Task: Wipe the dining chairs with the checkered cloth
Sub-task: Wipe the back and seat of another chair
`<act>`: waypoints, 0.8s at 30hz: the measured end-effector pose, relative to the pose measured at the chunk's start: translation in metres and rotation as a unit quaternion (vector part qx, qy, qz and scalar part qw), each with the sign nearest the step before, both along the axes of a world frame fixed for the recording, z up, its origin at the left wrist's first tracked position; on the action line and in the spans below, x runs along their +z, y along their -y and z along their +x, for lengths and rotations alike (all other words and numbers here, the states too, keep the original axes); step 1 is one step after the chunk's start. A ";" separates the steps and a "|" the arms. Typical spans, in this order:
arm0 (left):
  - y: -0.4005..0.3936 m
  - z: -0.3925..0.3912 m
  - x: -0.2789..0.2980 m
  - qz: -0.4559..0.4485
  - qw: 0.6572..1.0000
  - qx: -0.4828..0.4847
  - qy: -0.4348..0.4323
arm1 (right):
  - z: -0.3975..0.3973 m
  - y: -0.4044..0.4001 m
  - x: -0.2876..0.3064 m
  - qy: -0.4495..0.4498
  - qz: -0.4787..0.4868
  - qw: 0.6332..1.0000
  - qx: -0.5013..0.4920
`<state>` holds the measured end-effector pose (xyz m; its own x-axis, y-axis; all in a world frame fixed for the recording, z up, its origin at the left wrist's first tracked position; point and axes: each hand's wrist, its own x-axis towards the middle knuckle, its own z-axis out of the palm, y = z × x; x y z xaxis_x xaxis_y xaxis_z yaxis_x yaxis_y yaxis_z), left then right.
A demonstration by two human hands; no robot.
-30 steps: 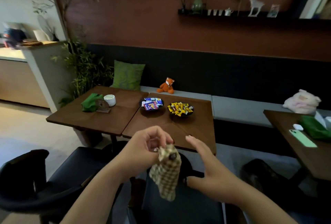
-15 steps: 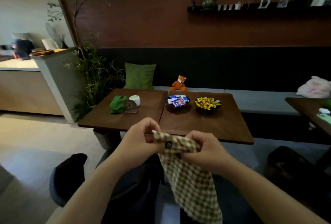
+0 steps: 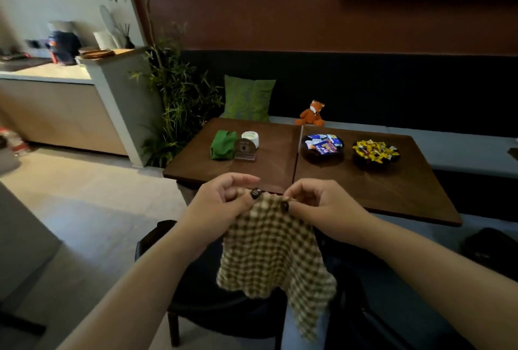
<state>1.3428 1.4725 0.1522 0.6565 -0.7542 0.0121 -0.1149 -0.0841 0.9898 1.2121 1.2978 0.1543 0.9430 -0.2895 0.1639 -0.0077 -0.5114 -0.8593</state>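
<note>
The checkered cloth (image 3: 273, 254), brown and cream, hangs spread open in front of me. My left hand (image 3: 221, 204) pinches its top edge on the left, and my right hand (image 3: 316, 204) pinches the top edge on the right. Below the cloth stands a black dining chair (image 3: 201, 299), its seat partly hidden by the fabric. A second dark chair (image 3: 378, 321) is at the lower right, half hidden by my right forearm. The cloth hangs above the chairs; I cannot tell if it touches them.
Two wooden tables (image 3: 378, 195) stand pushed together just beyond my hands, carrying a green napkin (image 3: 222, 145), a white cup (image 3: 250, 138) and two bowls of sweets (image 3: 322, 148). A bench with a green cushion (image 3: 248, 97) and toy fox (image 3: 312, 113) runs behind. Open floor lies left.
The cloth went from a bunched wad in my left hand to unfolded and held by both hands along its top edge. The view has shifted left and down.
</note>
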 end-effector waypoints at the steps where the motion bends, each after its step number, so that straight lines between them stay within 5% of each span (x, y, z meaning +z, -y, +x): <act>1: 0.004 0.006 -0.002 -0.018 0.999 0.025 0.006 | 0.010 0.002 -0.002 -0.006 0.003 1.000 0.007; 7: 0.019 0.060 0.011 -0.096 0.991 0.090 0.003 | 0.053 0.031 -0.015 -0.100 0.025 0.990 0.094; 12: 0.005 0.111 0.031 -0.054 0.985 0.095 0.134 | 0.078 0.064 -0.009 -0.086 0.013 0.996 0.008; 20: -0.025 0.177 0.050 0.027 0.962 0.024 0.272 | 0.097 0.059 0.025 0.038 0.039 0.986 -0.155; 24: -0.040 0.199 0.049 0.023 0.949 0.027 0.312 | 0.101 0.028 0.030 0.128 0.155 0.953 -0.224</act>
